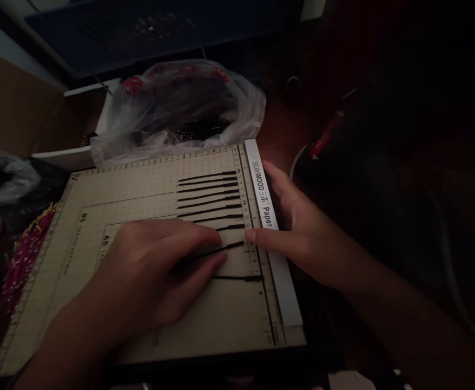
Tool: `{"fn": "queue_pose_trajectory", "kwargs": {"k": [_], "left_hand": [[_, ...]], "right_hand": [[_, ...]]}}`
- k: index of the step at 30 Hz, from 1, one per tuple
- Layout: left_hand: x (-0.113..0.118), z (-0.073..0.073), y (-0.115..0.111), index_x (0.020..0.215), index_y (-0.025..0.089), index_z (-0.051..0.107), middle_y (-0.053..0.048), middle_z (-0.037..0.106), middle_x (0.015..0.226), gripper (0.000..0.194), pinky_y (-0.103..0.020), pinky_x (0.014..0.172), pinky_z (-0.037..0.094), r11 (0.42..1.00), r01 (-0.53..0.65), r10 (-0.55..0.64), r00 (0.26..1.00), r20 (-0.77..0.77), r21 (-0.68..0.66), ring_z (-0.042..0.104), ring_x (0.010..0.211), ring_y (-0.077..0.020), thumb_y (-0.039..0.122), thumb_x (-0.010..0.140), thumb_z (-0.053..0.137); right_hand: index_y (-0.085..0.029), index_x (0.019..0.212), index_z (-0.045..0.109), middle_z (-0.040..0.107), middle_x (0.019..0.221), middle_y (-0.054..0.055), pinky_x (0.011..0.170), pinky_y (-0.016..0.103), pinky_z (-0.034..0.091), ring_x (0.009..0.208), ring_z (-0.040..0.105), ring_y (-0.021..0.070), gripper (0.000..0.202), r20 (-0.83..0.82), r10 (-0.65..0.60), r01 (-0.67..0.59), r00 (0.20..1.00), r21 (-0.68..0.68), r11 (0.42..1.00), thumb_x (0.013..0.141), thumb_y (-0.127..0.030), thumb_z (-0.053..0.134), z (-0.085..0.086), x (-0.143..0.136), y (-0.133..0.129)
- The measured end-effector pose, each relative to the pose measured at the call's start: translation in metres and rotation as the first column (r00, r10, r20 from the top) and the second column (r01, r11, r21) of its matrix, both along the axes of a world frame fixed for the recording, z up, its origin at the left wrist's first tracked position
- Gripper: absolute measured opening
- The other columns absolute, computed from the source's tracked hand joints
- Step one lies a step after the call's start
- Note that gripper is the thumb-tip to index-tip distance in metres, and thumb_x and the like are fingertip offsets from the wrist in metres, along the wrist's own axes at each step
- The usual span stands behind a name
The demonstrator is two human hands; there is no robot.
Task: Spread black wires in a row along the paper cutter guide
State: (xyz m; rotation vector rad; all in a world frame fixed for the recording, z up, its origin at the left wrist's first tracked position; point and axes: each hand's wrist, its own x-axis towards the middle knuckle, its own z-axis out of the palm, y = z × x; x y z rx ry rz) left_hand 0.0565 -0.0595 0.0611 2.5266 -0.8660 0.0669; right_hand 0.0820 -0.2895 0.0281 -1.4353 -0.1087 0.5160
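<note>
A pale paper trimmer board [221, 325] with printed grid lines and size marks lies tilted in front of me. Several thin black sticks [207, 190], each with a thicker end, lie in a row on it. My left hand [156, 265] is over the board, thumb and forefinger closed about one thin black stick [231, 246] whose thick end points right. Another stick [237, 278] lies below it, partly behind my fingers. My right hand [298, 227] grips the board's right side: its thumb lies over the white edge strip [276, 260], its fingers are along the outer side.
Behind the board stands a clear plastic bag [241, 108] with red print and dark, shiny contents. A bundle of magenta strands with white dots [28, 254] is at the left, near a dark plastic bag [13, 184]. A cardboard box [18, 103] is at the back left. The right side is very dark.
</note>
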Motion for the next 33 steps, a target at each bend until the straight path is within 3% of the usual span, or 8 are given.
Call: {"fn": "queue_pose_trajectory", "kwargs": {"k": [6, 11, 18, 33], "left_hand": [[0.0002, -0.0052, -0.0016, 0.095, 0.023, 0.074, 0.003, 0.078, 0.080, 0.015, -0.025, 0.060, 0.052, 1.000, -0.012, 0.012, 1.000, 0.005, 0.011, 0.072, 0.065, -0.0126, 0.029, 0.101, 0.062], [0.0005, -0.0058, -0.0022, 0.095, 0.024, 0.075, 0.004, 0.078, 0.079, 0.015, -0.026, 0.060, 0.053, 0.999, -0.032, 0.032, 0.999, 0.011, 0.019, 0.071, 0.063, -0.0127, 0.028, 0.100, 0.061], [-0.0010, -0.0038, -0.0033, 0.093, 0.025, 0.074, 0.006, 0.076, 0.077, 0.016, -0.025, 0.055, 0.047, 0.997, -0.065, 0.065, 0.998, -0.003, 0.042, 0.069, 0.061, -0.0113, 0.030, 0.100, 0.061], [-0.0006, -0.0033, -0.0064, 0.091, 0.024, 0.075, 0.005, 0.077, 0.075, 0.018, -0.024, 0.060, 0.055, 0.998, -0.067, 0.068, 0.998, -0.013, 0.018, 0.070, 0.059, -0.0122, 0.030, 0.100, 0.060]], "right_hand": [[-0.031, 0.169, 0.019, 0.050, 0.162, 0.004, 0.130, 0.047, 0.046, 0.156, 0.046, 0.0271, 0.106, 0.047, 0.016, -0.013, 0.999, -0.060, 0.998, 0.079, -0.013, 0.071, -0.0009, 0.0001, -0.0006], [-0.029, 0.169, 0.021, 0.046, 0.166, 0.004, 0.129, 0.046, 0.048, 0.159, 0.040, 0.0281, 0.105, 0.063, 0.025, -0.022, 0.998, -0.058, 0.998, 0.077, -0.007, 0.067, 0.0024, 0.0010, 0.0002], [-0.028, 0.169, 0.019, 0.039, 0.170, 0.005, 0.125, 0.043, 0.052, 0.156, 0.045, 0.0266, 0.106, 0.079, 0.047, -0.043, 0.996, -0.051, 0.998, 0.077, -0.004, 0.067, 0.0032, 0.0007, -0.0003], [-0.030, 0.168, 0.021, 0.041, 0.169, 0.005, 0.133, 0.047, 0.041, 0.158, 0.041, 0.0260, 0.102, 0.101, 0.035, -0.027, 0.994, -0.087, 0.996, 0.081, -0.015, 0.071, 0.0014, 0.0005, -0.0010]]}}
